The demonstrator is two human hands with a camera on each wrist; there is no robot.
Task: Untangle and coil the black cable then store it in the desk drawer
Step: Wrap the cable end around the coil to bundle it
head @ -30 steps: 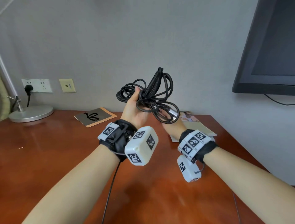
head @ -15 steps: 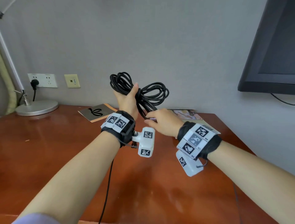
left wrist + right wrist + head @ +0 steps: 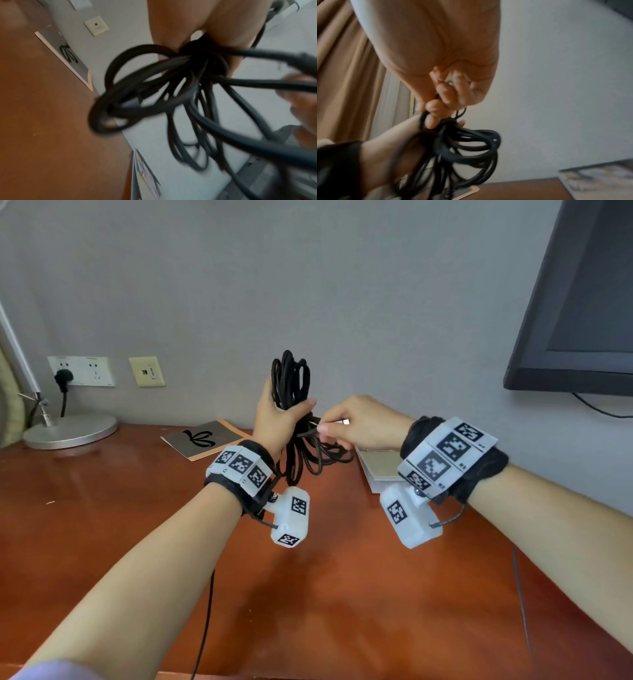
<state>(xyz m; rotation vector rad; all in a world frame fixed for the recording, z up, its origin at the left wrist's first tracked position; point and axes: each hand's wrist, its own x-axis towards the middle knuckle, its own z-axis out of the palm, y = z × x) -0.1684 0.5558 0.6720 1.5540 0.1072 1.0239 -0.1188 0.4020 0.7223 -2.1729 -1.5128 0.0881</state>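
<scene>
Now the left hand [image 3: 274, 419] grips the cable [image 3: 294, 419] bundle round its middle, fingers wrapped, held up above the tabletop [image 3: 102, 525], centre of scene. Half a second ago the loops fanned left and right of that hand; they now stand upright, one set above the fist, the other hanging below toward the wrist. The bundle also sits a bit right of where it was.

The right hand [image 3: 363, 422] has moved up from under the bundle to just right of it. Its fingers [image 3: 325, 428] pinch a strand at the bundle's middle; a small silver plug tip [image 3: 346, 422] shows at the fingers. Right wrist view confirms curled fingers closed on cable strands [image 3: 462, 142].

Background unchanged: lamp base [image 3: 70, 430] far left, sockets [image 3: 82, 370] on the wall, booklet [image 3: 205, 438] behind the left hand, monitor [image 3: 579, 302] at right edge, cut off by the frame.

Hard to read: left wrist view is motion-blurred, loops [image 3: 137, 94] smear together, so I can't tell what's knotted versus just overlapped. The other cable end isn't identifiable. White book [image 3: 376, 470] under the right hand is mostly hidden by it. No drawer visible in any view. Thin wires from the wrist rigs run off the near edge.
</scene>
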